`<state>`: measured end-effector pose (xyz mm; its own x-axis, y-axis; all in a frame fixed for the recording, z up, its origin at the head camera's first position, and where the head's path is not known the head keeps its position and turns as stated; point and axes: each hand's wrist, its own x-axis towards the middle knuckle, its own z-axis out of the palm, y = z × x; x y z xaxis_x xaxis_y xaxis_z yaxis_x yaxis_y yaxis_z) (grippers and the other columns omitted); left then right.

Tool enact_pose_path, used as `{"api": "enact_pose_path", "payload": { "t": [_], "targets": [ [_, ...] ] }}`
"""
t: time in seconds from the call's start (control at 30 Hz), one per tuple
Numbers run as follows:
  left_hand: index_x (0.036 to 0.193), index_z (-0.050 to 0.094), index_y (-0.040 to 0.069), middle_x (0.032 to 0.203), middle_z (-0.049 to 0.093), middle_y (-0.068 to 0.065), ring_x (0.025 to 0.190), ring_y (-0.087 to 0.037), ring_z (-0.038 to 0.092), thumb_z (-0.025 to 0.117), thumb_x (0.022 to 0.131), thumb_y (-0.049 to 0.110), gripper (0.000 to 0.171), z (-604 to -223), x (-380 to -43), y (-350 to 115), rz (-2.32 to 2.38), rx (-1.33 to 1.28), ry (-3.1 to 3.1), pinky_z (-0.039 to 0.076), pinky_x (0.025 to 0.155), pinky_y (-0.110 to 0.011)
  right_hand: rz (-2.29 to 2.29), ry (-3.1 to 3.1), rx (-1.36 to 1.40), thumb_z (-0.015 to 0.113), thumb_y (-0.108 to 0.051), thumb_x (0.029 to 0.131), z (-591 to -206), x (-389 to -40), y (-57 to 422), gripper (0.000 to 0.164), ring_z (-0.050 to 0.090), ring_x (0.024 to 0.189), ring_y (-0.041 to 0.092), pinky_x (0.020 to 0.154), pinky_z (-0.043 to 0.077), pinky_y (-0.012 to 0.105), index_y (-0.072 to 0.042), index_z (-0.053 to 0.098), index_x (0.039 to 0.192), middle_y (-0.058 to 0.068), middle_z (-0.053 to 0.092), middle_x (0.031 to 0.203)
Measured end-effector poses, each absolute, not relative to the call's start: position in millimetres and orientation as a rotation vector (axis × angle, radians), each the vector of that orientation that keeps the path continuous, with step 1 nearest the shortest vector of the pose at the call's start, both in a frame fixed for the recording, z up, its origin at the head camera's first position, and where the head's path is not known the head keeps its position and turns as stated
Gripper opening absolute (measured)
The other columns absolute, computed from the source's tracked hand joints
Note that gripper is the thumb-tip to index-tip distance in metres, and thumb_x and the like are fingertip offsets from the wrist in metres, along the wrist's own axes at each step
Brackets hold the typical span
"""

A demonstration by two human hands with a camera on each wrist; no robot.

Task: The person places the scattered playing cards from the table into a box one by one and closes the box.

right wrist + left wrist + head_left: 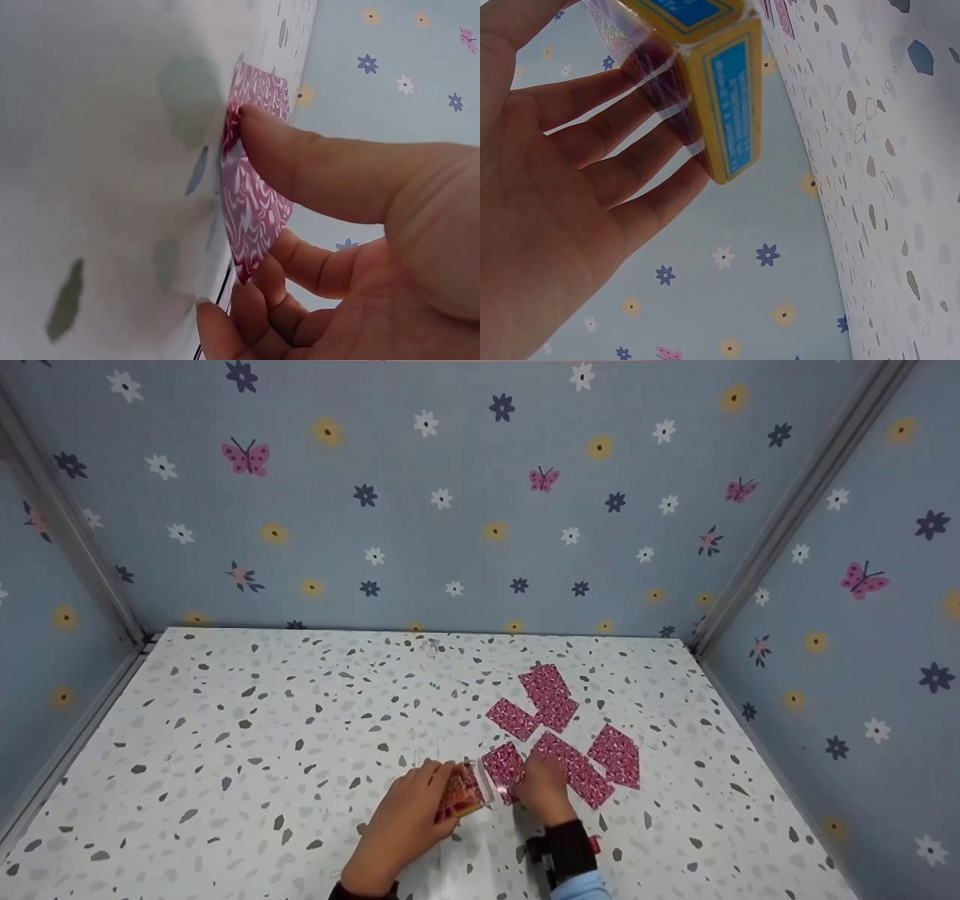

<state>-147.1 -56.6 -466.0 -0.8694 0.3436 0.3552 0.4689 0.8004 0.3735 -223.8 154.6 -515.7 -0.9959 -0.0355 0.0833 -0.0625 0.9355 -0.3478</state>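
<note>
My left hand (409,814) grips a small yellow-edged card box (463,793) between thumb and fingers. In the left wrist view the box (731,105) shows blue printed panels and a shiny clear covering, with the fingers (622,142) along its side. A pink-and-white patterned card (502,769) lies just right of the box. My right hand (544,789) pinches this card at its edge; in the right wrist view the thumb (300,161) presses on the bent card (255,195), with fingers beneath it.
Several more patterned cards lie loose on the speckled white table (225,780): a long card group (589,784) beside the right hand, a card (619,757) farther right, a card (512,719) and overlapping cards (546,686) beyond. Flowered walls (450,457) enclose the back and sides.
</note>
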Motion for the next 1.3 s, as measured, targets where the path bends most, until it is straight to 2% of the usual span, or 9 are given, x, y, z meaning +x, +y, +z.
{"api": "enact_pose_path", "payload": {
  "t": [0.03, 0.13, 0.27, 0.43, 0.83, 1.03, 1.17, 1.3],
  "targets": [
    [0.123, 0.054, -0.002, 0.109, 0.059, -0.011, 0.096, -0.025, 0.059, 0.071, 0.074, 0.024, 0.058, -466, -147, -57, -0.667, -0.627, -2.713, 0.050, 0.084, -0.042, 0.578, -3.007, 0.074, 0.077, -0.011, 0.068, -515, -223, 155, 0.038, 0.054, 0.096, 0.039, 0.089, 0.042, 0.050, 0.008, 0.058, 0.095, 0.023, 0.060, 0.093],
    [0.122, 0.054, -0.001, 0.107, 0.059, -0.010, 0.093, -0.024, 0.059, 0.071, 0.074, 0.024, 0.057, -467, -147, -57, -0.658, -0.631, -2.704, 0.050, 0.082, -0.041, 0.740, -2.994, 0.089, 0.069, -0.003, 0.071, -513, -222, 156, 0.021, 0.054, 0.080, 0.031, 0.073, 0.046, 0.043, 0.003, 0.056, 0.086, 0.016, 0.057, 0.081],
    [0.121, 0.055, 0.001, 0.105, 0.059, -0.008, 0.091, -0.022, 0.058, 0.071, 0.074, 0.024, 0.055, -467, -146, -57, -0.649, -0.631, -2.698, 0.050, 0.079, -0.039, 0.992, -3.006, 0.122, 0.057, 0.004, 0.079, -506, -220, 158, 0.010, 0.047, 0.063, 0.019, 0.055, 0.040, 0.031, -0.001, 0.049, 0.084, 0.007, 0.050, 0.070],
    [0.121, 0.055, 0.001, 0.106, 0.059, -0.008, 0.092, -0.022, 0.058, 0.071, 0.074, 0.025, 0.055, -467, -146, -58, -0.652, -0.633, -2.701, 0.050, 0.080, -0.040, 1.101, -3.013, 0.171, 0.052, 0.004, 0.086, -501, -221, 160, 0.009, 0.045, 0.062, 0.015, 0.053, 0.038, 0.027, 0.002, 0.050, 0.094, 0.008, 0.053, 0.075],
    [0.123, 0.054, -0.001, 0.108, 0.058, -0.010, 0.093, -0.023, 0.059, 0.072, 0.074, 0.025, 0.058, -468, -148, -59, -0.671, -0.647, -2.711, 0.050, 0.083, -0.041, 1.245, -2.910, 0.236, 0.051, 0.005, 0.086, -486, -220, 163, 0.027, 0.046, 0.055, 0.010, 0.050, 0.040, 0.024, 0.003, 0.057, 0.112, 0.007, 0.054, 0.073],
    [0.123, 0.054, -0.001, 0.107, 0.058, -0.009, 0.092, -0.022, 0.059, 0.072, 0.074, 0.026, 0.058, -469, -149, -59, -0.663, -0.652, -2.715, 0.051, 0.081, -0.040, 1.544, -2.836, 0.203, 0.046, 0.003, 0.091, -473, -215, 168, 0.036, 0.054, 0.051, 0.013, 0.051, 0.055, 0.035, 0.005, 0.048, 0.127, 0.013, 0.055, 0.076],
    [0.122, 0.054, -0.001, 0.106, 0.059, -0.010, 0.090, -0.022, 0.059, 0.072, 0.074, 0.026, 0.058, -469, -150, -59, -0.663, -0.653, -2.709, 0.051, 0.080, -0.040, 1.580, -2.790, 0.252, 0.045, 0.006, 0.090, -465, -211, 171, 0.038, 0.051, 0.049, 0.012, 0.053, 0.056, 0.043, 0.005, 0.048, 0.128, 0.011, 0.052, 0.073],
    [0.122, 0.054, -0.001, 0.106, 0.059, -0.009, 0.090, -0.022, 0.059, 0.073, 0.074, 0.026, 0.058, -468, -149, -59, -0.666, -0.650, -2.707, 0.051, 0.079, -0.040, 1.553, -2.767, 0.278, 0.047, 0.008, 0.088, -457, -208, 173, 0.037, 0.046, 0.051, 0.011, 0.053, 0.056, 0.044, 0.003, 0.050, 0.124, 0.005, 0.047, 0.071]
  ]
}}
